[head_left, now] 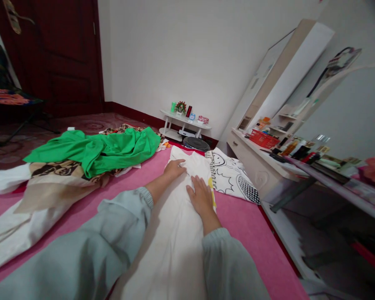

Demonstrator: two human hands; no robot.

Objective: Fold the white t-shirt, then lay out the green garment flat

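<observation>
White cloth [171, 233] lay spread on the pink bed [250, 225], its long axis running straight away from the person toward the far edge. Both hands rested on it, palms down, fingers flat and spread, gripping nothing. Left hand [174, 168] sat farther out, near the cloth's far end; right hand [201, 199] sat nearer the body, by the cloth's right edge, just beside a yellow strip [212, 191]. So the cloth lay under and ahead of both hands, with the right hand nearer its middle and the left nearer its top. Grey sleeves [112, 237] covered both arms. Printed black-and-white fabric [234, 175] lay just right of the cloth, touching or overlapping its edge; could not tell which. Green garment [103, 150] was heaped well to the left, over a brown patterned one [59, 175]. Small white shelf [184, 123] stood by the wall beyond the bed, dresser [256, 166] at right.
</observation>
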